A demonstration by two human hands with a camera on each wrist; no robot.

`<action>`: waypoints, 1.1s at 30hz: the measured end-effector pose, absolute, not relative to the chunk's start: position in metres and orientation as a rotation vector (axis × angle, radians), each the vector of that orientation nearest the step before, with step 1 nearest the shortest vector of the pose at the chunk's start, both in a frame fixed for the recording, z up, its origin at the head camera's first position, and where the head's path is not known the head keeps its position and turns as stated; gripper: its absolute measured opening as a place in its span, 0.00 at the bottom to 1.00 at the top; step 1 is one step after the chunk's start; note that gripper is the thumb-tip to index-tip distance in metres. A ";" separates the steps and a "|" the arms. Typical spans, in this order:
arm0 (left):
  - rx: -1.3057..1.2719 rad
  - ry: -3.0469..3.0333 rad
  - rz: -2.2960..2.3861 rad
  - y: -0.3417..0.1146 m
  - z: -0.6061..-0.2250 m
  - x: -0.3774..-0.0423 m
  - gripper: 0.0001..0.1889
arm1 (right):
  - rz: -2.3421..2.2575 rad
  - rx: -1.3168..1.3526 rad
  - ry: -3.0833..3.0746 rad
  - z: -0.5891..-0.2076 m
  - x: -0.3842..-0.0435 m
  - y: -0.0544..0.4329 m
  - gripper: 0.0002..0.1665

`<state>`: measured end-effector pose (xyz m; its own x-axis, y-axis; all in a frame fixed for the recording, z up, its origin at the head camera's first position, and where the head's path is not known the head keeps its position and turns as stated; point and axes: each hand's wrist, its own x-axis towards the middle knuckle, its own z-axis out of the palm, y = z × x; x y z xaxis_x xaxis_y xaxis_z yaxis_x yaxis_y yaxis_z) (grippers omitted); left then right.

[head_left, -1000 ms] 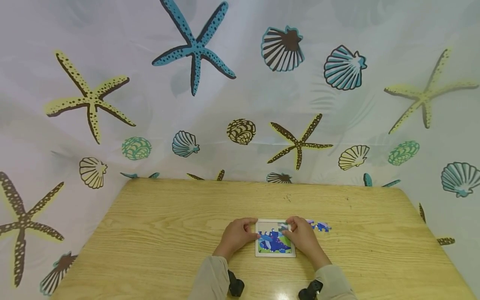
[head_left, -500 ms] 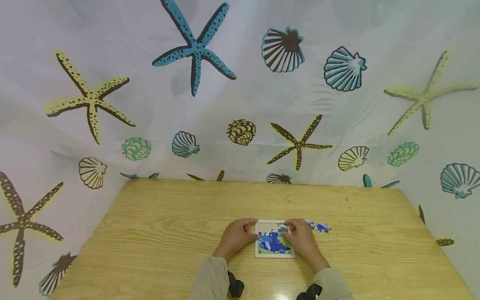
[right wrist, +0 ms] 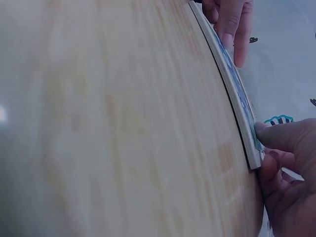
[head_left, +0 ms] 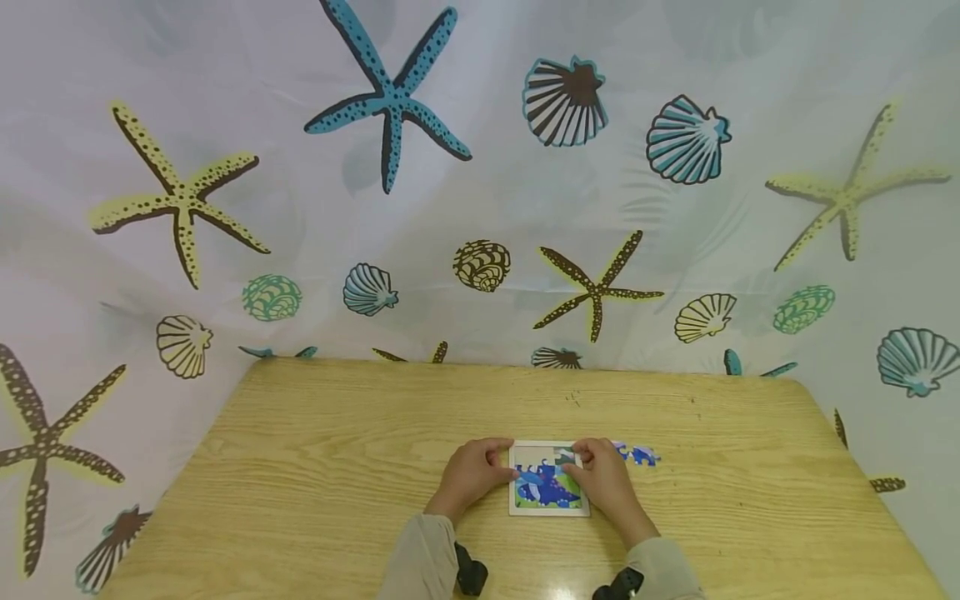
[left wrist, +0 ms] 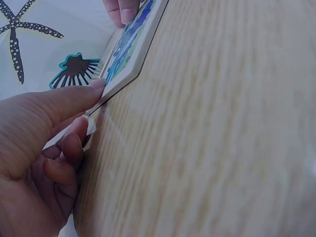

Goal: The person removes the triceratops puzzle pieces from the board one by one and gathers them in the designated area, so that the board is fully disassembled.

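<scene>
A small square jigsaw puzzle (head_left: 546,493) in a pale wooden frame lies on the table, showing a blue dinosaur on green. The upper left of its tray is bare board. My left hand (head_left: 471,473) holds the frame's left side, thumb on the rim and fingers curled by the edge; the left wrist view shows this thumb (left wrist: 79,98) close up. At the right side, my right hand (head_left: 607,479) has its thumb over the pieces and its index finger at the top right corner. In the right wrist view, the right thumb (right wrist: 281,136) lies across the frame edge (right wrist: 239,111).
Several loose puzzle pieces (head_left: 643,455) lie just beyond my right hand, partly hidden by it. The wood-grain table (head_left: 337,433) reaches back to a white curtain (head_left: 450,208) printed with starfish and shells. Black wrist cameras (head_left: 470,572) sit at both cuffs.
My right hand has shifted very slightly at the puzzle's upper right, its thumb and index finger still there. The left hand keeps its place on the left edge.
</scene>
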<state>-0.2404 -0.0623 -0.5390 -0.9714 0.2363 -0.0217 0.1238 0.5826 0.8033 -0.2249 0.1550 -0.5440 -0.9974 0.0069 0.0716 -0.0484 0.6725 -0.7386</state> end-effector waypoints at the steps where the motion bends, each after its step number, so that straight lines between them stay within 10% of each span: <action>1: 0.305 2.679 1.348 -0.062 -0.539 -0.240 0.26 | 1.253 0.041 -2.814 -0.544 -0.225 0.155 0.13; 33: 0.317 2.676 1.359 -0.064 -0.539 -0.242 0.25 | 1.364 0.134 -2.977 -0.534 -0.237 0.161 0.15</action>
<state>-0.2419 -0.0635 -0.5391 -0.9703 0.2413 -0.0149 0.1303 0.5737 0.8087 -0.2375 0.1612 -0.5341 -0.9874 -0.1305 -0.0890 -0.0178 0.6520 -0.7580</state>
